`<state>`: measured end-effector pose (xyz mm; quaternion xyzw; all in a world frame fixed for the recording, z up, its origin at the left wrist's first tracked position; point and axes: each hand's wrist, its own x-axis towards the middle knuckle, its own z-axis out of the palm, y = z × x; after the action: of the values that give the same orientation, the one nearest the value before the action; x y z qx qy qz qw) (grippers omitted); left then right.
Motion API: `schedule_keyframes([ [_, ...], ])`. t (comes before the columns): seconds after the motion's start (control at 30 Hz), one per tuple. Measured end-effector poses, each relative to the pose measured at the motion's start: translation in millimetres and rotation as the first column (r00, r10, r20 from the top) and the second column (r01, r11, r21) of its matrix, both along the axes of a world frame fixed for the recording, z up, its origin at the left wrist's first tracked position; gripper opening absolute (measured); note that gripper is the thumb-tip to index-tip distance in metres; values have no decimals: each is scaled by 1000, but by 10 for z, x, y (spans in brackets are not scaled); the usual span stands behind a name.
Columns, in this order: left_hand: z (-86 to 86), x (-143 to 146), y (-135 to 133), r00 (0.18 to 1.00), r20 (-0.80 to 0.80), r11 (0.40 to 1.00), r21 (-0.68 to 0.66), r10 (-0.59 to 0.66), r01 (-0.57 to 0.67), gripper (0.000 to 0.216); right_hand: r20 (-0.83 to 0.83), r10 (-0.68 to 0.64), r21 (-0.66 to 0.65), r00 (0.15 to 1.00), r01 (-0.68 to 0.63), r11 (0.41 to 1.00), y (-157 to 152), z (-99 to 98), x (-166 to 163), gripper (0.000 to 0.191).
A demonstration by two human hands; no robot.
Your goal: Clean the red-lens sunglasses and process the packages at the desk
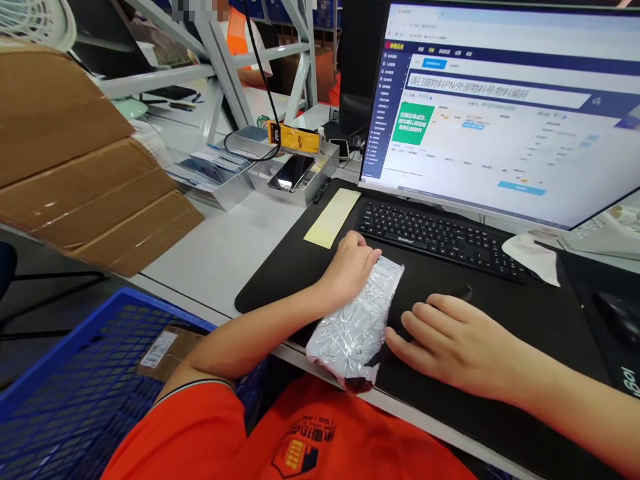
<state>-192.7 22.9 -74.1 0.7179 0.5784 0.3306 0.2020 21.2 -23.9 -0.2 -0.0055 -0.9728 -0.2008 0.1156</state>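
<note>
A crinkled silver plastic mailer [357, 320] lies across the front edge of the black desk mat [285, 280], its near end torn and showing a dark inside. My left hand [350, 267] rests over its far left edge, fingers curled closed on it. To the right of the mailer, my right hand [445, 337] is closed low over the mat. A slim black tool [466, 292] pokes out behind its knuckles; most of it is hidden, so its kind is unclear. The right fingertips are close beside the mailer.
A keyboard [435, 233] and lit monitor [500, 133] stand behind the hands. Yellow paper [333, 217] lies left of the keyboard, a phone [291, 172] on a metal tray. A blue crate [100, 347] holding a cardboard parcel [167, 350] sits left, below large cardboard [75, 153].
</note>
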Motion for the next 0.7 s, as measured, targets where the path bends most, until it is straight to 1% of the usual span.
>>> schedule_keyframes([
  [0.07,-5,-6,-10,1000,-12,1000,14,-3,3,43,18,-2,33,1000,1,999,117,11,4,26],
  [0.1,-6,-12,-16,1000,-20,1000,21,-5,6,43,27,-25,48,999,23,999,216,17,41,28],
  [0.17,-6,-22,-29,1000,-30,1000,25,-8,9,43,49,-136,85,989,132,988,472,33,182,34],
  [0.2,-6,-25,-33,999,-30,1000,22,-9,10,44,54,-225,122,973,217,969,613,43,283,37],
  [0.23,-8,-26,-36,1000,-25,1000,16,-8,8,44,62,-323,177,944,308,935,750,52,400,38],
  [0.3,-18,-25,-36,1000,-5,1000,3,4,-4,43,20,-511,301,859,482,823,970,51,658,41],
  [0.33,-23,-26,-34,1000,11,1000,-2,15,-15,41,-16,-580,316,815,554,770,1041,32,787,43],
  [0.37,-25,-32,-32,999,33,1000,-3,25,-25,37,-66,-630,298,774,618,728,1084,-4,907,44],
  [0.4,-18,-47,-33,998,63,999,5,31,-31,32,-116,-669,249,734,674,696,1100,-62,1015,44],
  [0.47,40,-112,-56,993,121,998,68,4,-13,25,-175,-748,77,640,766,638,1077,-246,1187,40],
  [0.5,97,-164,-82,991,126,993,119,-40,25,26,-176,-798,-23,577,808,589,1050,-370,1253,39],
  [0.53,170,-228,-121,987,108,980,172,-115,96,29,-159,-845,-112,510,842,528,1020,-510,1308,38],
  [0.57,254,-299,-170,975,53,958,205,-217,202,28,-128,-885,-179,448,867,465,993,-658,1355,38],
  [0.6,342,-371,-227,936,-26,916,200,-351,349,22,-93,-912,-215,400,886,411,970,-806,1395,38],
  [0.63,423,-438,-287,854,-92,839,156,-513,521,20,-66,-931,-230,358,903,363,951,-944,1430,38],
  [0.67,489,-495,-346,750,-135,749,71,-647,659,20,-39,-944,-223,327,918,327,936,-1063,1456,37],
  [0.7,532,-537,-398,649,-164,657,12,-743,754,20,-14,-951,-205,308,930,304,921,-1154,1471,37],
])
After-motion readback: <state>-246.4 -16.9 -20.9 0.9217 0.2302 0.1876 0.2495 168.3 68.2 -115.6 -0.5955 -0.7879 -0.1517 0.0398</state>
